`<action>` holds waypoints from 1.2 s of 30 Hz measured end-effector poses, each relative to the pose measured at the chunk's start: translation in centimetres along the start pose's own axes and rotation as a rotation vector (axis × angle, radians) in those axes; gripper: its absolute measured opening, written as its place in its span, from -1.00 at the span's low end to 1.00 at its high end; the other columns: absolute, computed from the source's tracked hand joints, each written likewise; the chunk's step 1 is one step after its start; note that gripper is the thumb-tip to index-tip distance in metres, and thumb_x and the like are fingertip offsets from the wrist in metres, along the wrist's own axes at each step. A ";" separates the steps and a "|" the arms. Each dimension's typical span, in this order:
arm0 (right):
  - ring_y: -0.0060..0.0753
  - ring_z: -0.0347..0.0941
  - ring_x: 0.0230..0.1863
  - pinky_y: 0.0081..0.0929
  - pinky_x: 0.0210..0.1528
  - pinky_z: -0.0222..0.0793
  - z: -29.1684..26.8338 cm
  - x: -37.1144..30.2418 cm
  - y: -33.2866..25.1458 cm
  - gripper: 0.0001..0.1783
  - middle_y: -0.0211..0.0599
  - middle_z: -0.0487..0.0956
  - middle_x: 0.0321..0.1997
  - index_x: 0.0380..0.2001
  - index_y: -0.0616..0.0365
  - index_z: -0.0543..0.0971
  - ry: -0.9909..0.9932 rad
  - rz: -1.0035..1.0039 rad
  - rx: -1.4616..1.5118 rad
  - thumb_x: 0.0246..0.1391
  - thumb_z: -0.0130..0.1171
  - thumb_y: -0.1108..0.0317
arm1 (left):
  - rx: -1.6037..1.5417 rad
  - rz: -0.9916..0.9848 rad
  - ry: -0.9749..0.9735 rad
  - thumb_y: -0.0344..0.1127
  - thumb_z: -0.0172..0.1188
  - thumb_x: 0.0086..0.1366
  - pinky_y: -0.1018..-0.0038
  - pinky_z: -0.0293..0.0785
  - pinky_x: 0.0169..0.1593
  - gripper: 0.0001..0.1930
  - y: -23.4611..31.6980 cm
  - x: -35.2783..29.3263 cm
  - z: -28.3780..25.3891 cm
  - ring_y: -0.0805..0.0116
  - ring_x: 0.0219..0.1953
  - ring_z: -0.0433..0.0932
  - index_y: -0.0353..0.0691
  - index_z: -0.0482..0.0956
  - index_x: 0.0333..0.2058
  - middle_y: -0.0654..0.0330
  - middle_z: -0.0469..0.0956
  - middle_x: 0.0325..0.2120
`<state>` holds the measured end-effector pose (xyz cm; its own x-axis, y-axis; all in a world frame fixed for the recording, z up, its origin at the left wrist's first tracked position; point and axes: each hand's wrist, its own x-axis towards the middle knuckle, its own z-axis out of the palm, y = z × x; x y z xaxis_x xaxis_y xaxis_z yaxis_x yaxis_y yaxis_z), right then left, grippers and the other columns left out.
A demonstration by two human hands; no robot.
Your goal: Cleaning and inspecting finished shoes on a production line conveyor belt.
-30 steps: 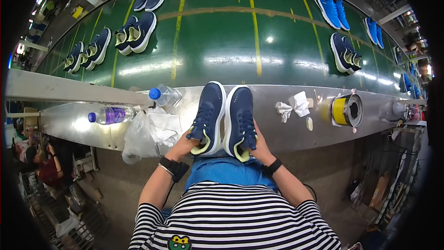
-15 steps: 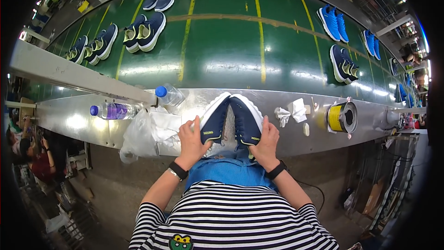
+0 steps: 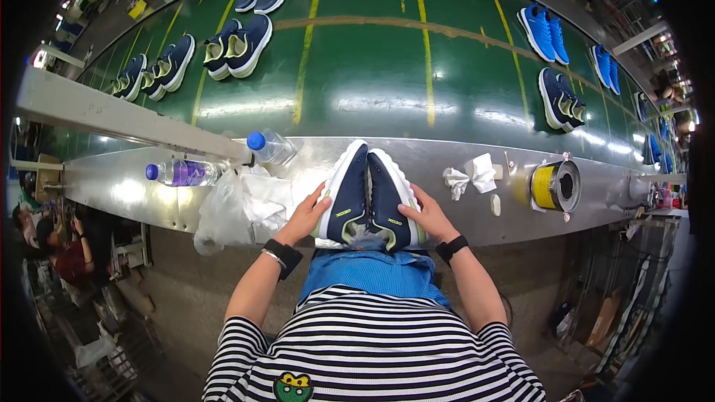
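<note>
Two navy sneakers with white soles stand side by side at the near edge of the metal ledge, toes pointing away from me. My left hand (image 3: pixel 307 216) grips the outer side of the left sneaker (image 3: pixel 345 197). Around the outer side of the right sneaker (image 3: pixel 389 201) my right hand (image 3: pixel 432 216) is closed, with the thumb on its upper. The toes lean close together. Pale lining shows at the heel openings. White crumpled paper (image 3: pixel 266 195) lies left of my left hand; smaller white scraps (image 3: pixel 482 173) lie right of my right hand.
Beyond the metal ledge (image 3: pixel 417 156) runs a green conveyor belt (image 3: pixel 365 82) carrying navy sneakers (image 3: pixel 249 45) and blue sneakers (image 3: pixel 542 33). Two plastic bottles (image 3: pixel 186 173) (image 3: pixel 272 147) and a plastic bag (image 3: pixel 223 216) are at left, beneath a white beam (image 3: pixel 119 115). A yellow-labelled can (image 3: pixel 555 186) stands at right.
Both sneakers have turned more upright, showing their uppers and heel openings more. My hands have shifted from the heels to the outer sides.
</note>
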<state>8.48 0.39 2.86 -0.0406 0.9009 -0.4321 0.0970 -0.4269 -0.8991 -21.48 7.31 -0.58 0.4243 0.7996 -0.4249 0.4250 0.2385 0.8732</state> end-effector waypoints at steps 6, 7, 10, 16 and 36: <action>-0.53 0.37 -0.02 -0.57 0.04 0.28 -1.6 -2.0 0.2 -0.34 -0.30 0.43 0.02 0.14 0.26 0.27 -0.099 0.169 0.468 0.00 0.22 0.26 | -0.190 -0.062 -0.046 -0.17 0.01 0.31 0.53 0.20 0.12 -0.44 -0.2 -2.1 -0.8 0.40 0.05 0.32 -0.34 0.15 0.19 0.05 0.33 0.07; -0.53 0.37 -0.02 -0.57 0.04 0.28 -1.8 -2.1 0.2 -0.34 -0.30 0.43 0.02 0.14 0.26 0.27 -0.092 0.169 0.466 0.00 0.22 0.26 | -0.241 -0.081 -0.066 -0.19 0.02 0.30 0.54 0.20 0.12 -0.45 0.3 -2.2 -0.7 0.43 0.05 0.32 -0.36 0.17 0.18 0.06 0.33 0.08; -0.55 0.38 -0.03 -0.55 0.03 0.30 -2.1 -2.4 0.4 -0.33 -0.30 0.45 0.01 0.10 0.29 0.29 -0.105 0.134 0.493 -0.03 0.25 0.19 | -0.184 -0.103 -0.058 -0.23 0.05 0.29 0.57 0.22 0.09 -0.47 1.9 -2.5 -0.4 0.47 0.01 0.34 -0.34 0.20 0.17 0.15 0.39 0.01; -0.52 0.38 -0.01 -0.54 0.06 0.28 -2.4 -2.8 0.7 -0.26 -0.32 0.45 0.01 0.10 0.27 0.30 -0.091 0.103 0.523 -0.13 0.32 0.19 | -0.175 -0.016 -0.039 -0.26 0.14 0.22 0.56 0.22 0.08 -0.46 1.8 -2.4 -0.4 0.50 -0.04 0.36 -0.29 0.26 0.15 0.27 0.42 -0.12; -0.53 0.32 0.06 -0.54 0.16 0.14 -2.5 -3.1 -1.2 -0.14 -0.40 0.43 0.06 0.16 0.18 0.28 -0.082 0.097 0.566 -0.31 0.38 0.45 | -0.204 0.172 -0.062 -0.29 0.20 0.14 0.53 0.20 0.12 -0.43 4.4 -1.7 -1.2 0.42 0.04 0.31 -0.15 0.30 0.15 0.22 0.34 -0.05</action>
<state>11.01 -1.69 5.40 -0.1370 0.8561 -0.4983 -0.4417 -0.5030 -0.7429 -21.33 7.63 4.27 0.5269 0.8045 -0.2743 0.1751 0.2131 0.9612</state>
